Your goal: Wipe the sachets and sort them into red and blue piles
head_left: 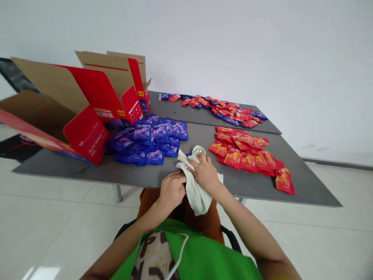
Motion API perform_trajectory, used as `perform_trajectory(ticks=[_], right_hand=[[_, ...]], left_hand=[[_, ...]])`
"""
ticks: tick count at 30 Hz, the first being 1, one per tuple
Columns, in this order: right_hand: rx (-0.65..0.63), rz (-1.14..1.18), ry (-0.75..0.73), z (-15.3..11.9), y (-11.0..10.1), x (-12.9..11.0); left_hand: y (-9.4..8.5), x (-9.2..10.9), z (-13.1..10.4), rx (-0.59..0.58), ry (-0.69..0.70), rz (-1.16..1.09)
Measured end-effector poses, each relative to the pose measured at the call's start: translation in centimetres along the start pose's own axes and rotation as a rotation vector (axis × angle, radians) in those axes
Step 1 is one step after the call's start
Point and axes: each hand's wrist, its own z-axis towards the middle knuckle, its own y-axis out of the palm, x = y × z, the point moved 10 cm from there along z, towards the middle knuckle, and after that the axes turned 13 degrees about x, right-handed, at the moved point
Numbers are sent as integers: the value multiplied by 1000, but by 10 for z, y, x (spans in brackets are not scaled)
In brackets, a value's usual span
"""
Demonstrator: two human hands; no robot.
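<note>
A pale greenish-white cloth hangs over the table's front edge, bunched up at its top. My right hand grips the bunched part, fingers curled into it. Beside it, at the edge, my left hand has its fingers curled against the cloth's left side; what they hold, if anything, is hidden. Just behind the cloth a bit of a blue packet shows. To the left lies a pile of blue packets, and to the right a pile of red packets.
Open red cardboard boxes stand at the left of the grey table. Farther back, red and blue packets lie mixed near the white wall. One red packet lies at the right end of the red pile.
</note>
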Motion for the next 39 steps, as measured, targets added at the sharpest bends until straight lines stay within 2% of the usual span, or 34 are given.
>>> perform_trajectory(ticks=[3, 8, 11, 14, 18, 20, 23, 27, 30, 32, 35, 39], right_hand=[[-31, -71, 1, 29, 7, 5], [-90, -93, 2, 61, 5, 19], [-48, -10, -43, 55, -14, 26], [-2, 99, -119, 27, -33, 23], [-39, 217, -302, -17, -37, -5], [-51, 241, -379, -28, -33, -16], [-64, 205, -399, -20, -22, -17], [-51, 80, -354, 19, -6, -7], [-26, -16, -247, 49, 3, 7], [-16, -62, -152, 59, 5, 21], [29, -35, -112, 55, -3, 35], [94, 155, -232, 23, -22, 26]], left_hand=[[-5, -12, -5, 87, -77, -10], [-11, -10, -12, 207, -33, -109], [-14, -7, -16, 251, -22, -92], [-14, 2, -22, 272, -5, 5], [-4, 7, -26, 232, 1, 152], [1, 5, -26, 227, 0, 205], [7, 2, -25, 244, -2, 271], [10, -1, -24, 262, -19, 315], [9, 1, -24, 267, -10, 292], [7, 2, -24, 272, -9, 272], [3, 3, -26, 285, -8, 237], [2, 6, -30, 273, 7, 218]])
